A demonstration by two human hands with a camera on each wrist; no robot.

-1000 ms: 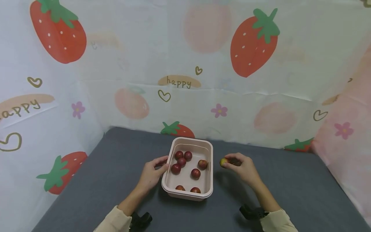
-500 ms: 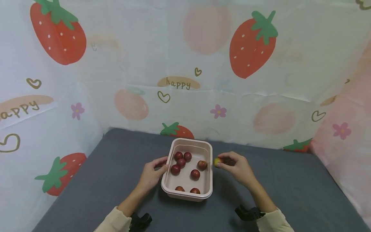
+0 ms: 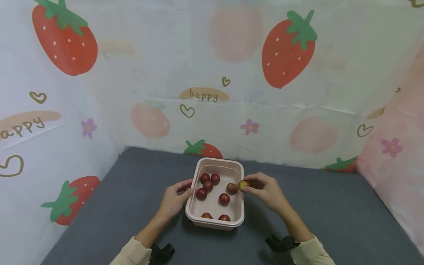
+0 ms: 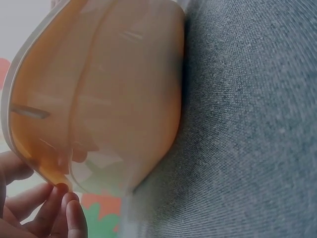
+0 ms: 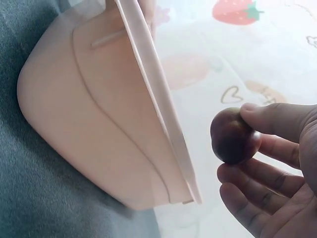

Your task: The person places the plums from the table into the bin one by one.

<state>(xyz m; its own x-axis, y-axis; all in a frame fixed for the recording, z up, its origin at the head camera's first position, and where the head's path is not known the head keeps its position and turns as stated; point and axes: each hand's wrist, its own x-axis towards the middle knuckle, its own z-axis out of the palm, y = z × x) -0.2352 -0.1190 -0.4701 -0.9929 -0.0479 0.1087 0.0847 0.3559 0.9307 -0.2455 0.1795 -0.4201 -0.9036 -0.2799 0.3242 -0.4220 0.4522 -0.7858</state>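
A pale pink plastic box (image 3: 214, 225) stands on the dark cloth, several dark red plums (image 3: 224, 199) lying apart or bunched on its floor. My left hand (image 3: 172, 201) grips the box's left rim; the left wrist view shows the fingers (image 4: 47, 208) bent at the edge of the box wall (image 4: 124, 89). Between thumb and fingertips, my right hand (image 3: 267, 192) pinches another plum (image 5: 234, 136), yellow-green on the side seen from the head. It is held over the box's right rim, above the rim level in the right wrist view.
Grey-blue cloth (image 3: 331, 213) covers the table. A white curtain (image 3: 212, 125) printed with strawberries, hearts and flowers rises behind it and along both sides. Each wrist wears a black camera mount (image 3: 281, 243) close over the cloth.
My right hand has moved left with the plum, from beside the box to over its right rim. My left hand and the box have stayed in place.
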